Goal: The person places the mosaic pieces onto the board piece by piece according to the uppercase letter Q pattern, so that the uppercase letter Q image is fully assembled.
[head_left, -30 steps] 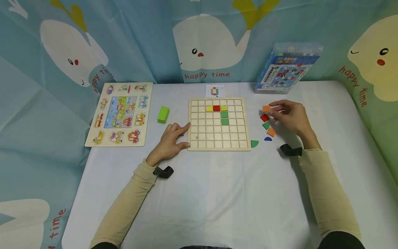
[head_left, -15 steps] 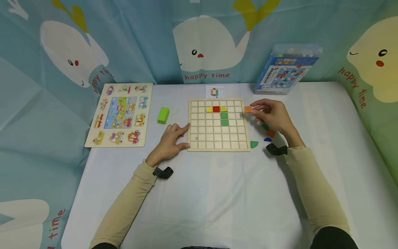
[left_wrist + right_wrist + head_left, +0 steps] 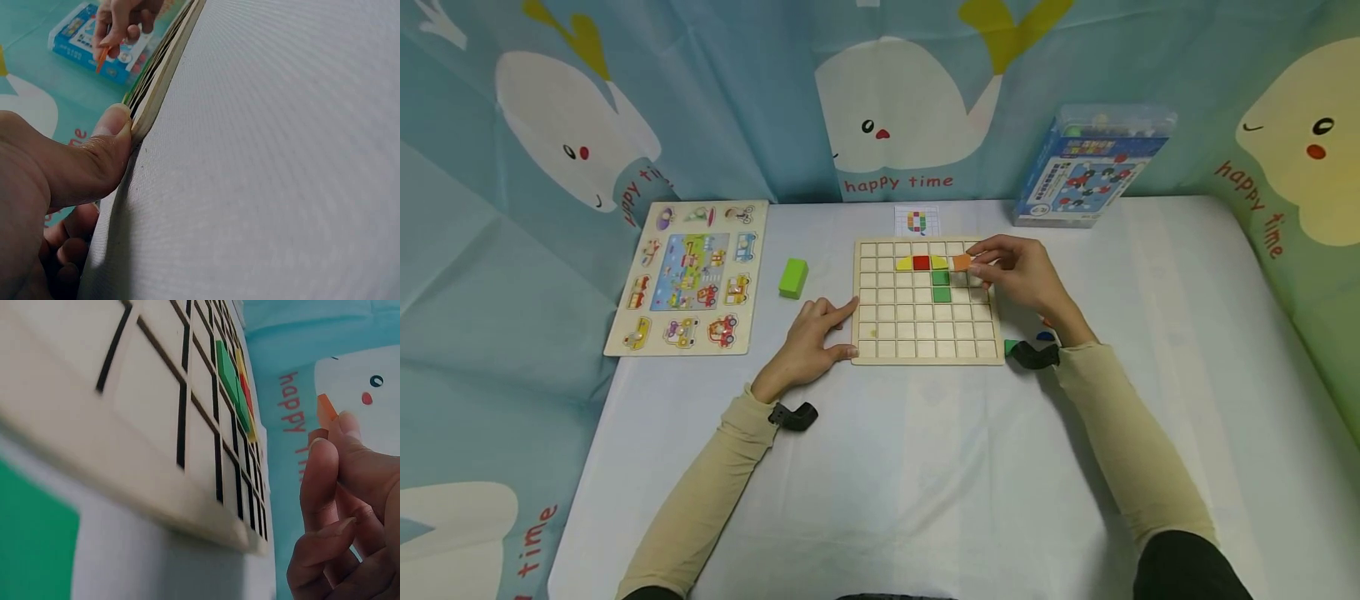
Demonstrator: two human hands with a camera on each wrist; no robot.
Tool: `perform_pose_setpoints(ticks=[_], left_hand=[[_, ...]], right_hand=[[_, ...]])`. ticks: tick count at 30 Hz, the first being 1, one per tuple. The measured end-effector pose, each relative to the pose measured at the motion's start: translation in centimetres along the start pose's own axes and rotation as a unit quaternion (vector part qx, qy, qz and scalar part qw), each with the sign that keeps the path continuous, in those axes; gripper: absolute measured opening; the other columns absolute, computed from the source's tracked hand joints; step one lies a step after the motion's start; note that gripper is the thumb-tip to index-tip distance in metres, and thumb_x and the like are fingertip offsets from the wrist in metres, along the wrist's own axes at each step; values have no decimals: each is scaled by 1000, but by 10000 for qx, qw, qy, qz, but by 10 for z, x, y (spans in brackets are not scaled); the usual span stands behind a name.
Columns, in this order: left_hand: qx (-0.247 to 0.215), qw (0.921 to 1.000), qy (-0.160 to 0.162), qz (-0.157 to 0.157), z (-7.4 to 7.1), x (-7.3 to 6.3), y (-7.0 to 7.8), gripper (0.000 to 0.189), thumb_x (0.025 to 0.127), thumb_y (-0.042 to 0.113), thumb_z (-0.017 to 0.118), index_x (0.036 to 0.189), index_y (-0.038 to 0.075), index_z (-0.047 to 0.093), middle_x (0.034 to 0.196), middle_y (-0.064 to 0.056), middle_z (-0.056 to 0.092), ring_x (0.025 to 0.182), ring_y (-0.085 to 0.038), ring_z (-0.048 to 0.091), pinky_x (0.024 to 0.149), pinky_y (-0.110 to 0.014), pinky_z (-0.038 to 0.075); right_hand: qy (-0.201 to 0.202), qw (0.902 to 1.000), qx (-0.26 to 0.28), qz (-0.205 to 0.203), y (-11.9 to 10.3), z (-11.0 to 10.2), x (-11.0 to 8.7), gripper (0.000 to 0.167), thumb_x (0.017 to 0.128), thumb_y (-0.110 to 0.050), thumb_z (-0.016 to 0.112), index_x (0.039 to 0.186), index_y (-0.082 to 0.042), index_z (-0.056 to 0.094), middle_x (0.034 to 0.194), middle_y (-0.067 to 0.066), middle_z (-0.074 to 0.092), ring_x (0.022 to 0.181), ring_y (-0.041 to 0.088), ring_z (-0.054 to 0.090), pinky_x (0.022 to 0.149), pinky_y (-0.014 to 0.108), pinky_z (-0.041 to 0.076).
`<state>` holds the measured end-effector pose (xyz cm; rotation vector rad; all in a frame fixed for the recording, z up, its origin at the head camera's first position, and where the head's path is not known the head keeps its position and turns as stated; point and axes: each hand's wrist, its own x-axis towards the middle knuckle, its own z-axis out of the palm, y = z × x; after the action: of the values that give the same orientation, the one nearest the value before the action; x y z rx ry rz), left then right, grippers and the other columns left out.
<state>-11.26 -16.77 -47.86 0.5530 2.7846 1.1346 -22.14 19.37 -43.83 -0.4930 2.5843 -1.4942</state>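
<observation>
A wooden grid board (image 3: 928, 333) lies on the table, bearing two yellow quarter-round tiles, a red square tile (image 3: 921, 262) and two green square tiles (image 3: 942, 294). My left hand (image 3: 808, 340) touches the board's left edge with straight thumb and index finger. In the left wrist view the thumb (image 3: 94, 156) presses the board's side. My right hand (image 3: 1018, 271) pinches an orange square tile (image 3: 961, 262) between thumb and index finger. In the right wrist view the orange tile (image 3: 326, 412) is tilted and clear of the board. A small pattern card (image 3: 917, 221) lies behind the board.
A green quarter-round tile (image 3: 1010, 346) and a blue tile (image 3: 1045, 336) lie right of the board; other loose tiles are mostly hidden under the right hand. To the left are a light-green block (image 3: 793, 277) and a picture puzzle board (image 3: 688, 277). A boxed set (image 3: 1090, 171) stands at the back right.
My right hand has picked up the orange tile from the loose pieces and moved left with it over the board's upper right. The left hand has stayed at the board's edge.
</observation>
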Motion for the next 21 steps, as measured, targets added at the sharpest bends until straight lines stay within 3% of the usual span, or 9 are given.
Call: perform_pose_setpoints(ticks=[11,21], left_hand=[[-13,10000,28,-4,0,0,1,85,87,17,87,160,6,46,101,-9,49,93,-23,34,87,-34,28],[-15,10000,1,8,-1,0,1,84,88,18,86,160,6,45,102,-9,50,93,-22,35,86,-34,28]], right_hand=[[-249,9993,219,-148,-6,25,16,27,99,-10,76,123,2,74,103,21,78,69,23,73,63,28,57],[-465,9988,62,-149,-12,44,27,24,98,-14,79,119,-5,76,101,17,77,73,22,73,67,27,59]])
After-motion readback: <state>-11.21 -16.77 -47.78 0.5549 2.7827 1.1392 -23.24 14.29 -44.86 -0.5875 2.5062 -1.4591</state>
